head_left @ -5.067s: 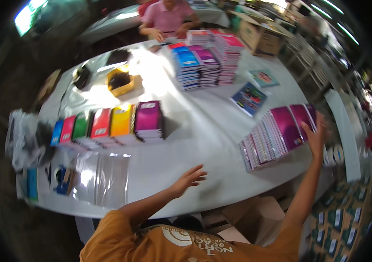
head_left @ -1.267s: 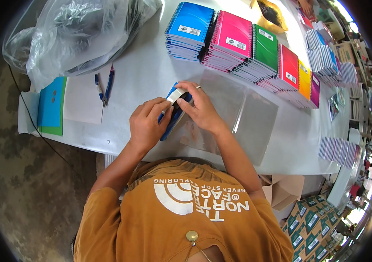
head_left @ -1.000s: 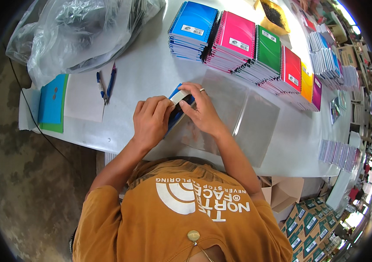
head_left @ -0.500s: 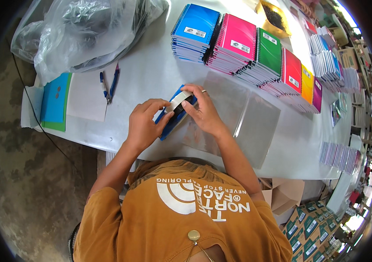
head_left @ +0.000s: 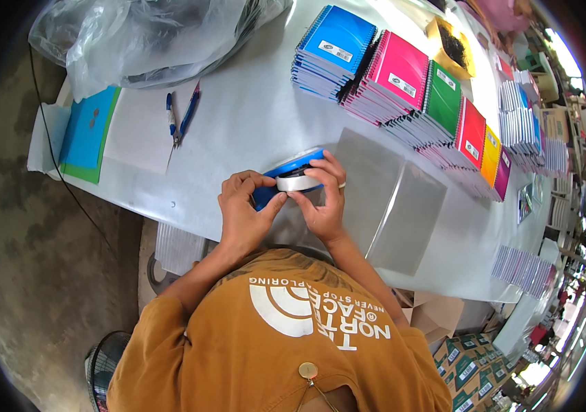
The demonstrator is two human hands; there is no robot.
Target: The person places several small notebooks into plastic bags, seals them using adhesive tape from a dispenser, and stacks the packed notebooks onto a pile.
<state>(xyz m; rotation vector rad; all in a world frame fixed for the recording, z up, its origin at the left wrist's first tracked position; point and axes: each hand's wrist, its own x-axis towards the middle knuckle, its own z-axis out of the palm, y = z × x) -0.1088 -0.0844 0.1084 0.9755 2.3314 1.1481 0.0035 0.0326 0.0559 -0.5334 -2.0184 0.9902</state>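
Both my hands are on a blue tape dispenser point(head_left: 294, 162) with a whitish roll of tape point(head_left: 298, 183) at its near side, above the table in front of my body. The dispenser lies slanted, its right end farther off. My left hand point(head_left: 245, 213) pinches at its left end, thumb and fingertips close to the roll's edge. My right hand point(head_left: 326, 206) curls its fingers over the right end, with the thumb under the roll. Clear plastic sheets point(head_left: 410, 213) lie flat just right of my right hand.
Stacks of spiral notebooks point(head_left: 392, 75) in several colours run along the far right. Wire cutters point(head_left: 182, 120) lie on white paper near blue and green sheets point(head_left: 88, 130). A clear plastic bag point(head_left: 142, 48) fills the far left. Beyond the notebooks stands a yellow box point(head_left: 452, 48) of dark bits.
The tape dispenser has turned from a steep slant to a flatter one, and the roll now faces me more. Both hands have turned with it. The whole view has shifted slightly.
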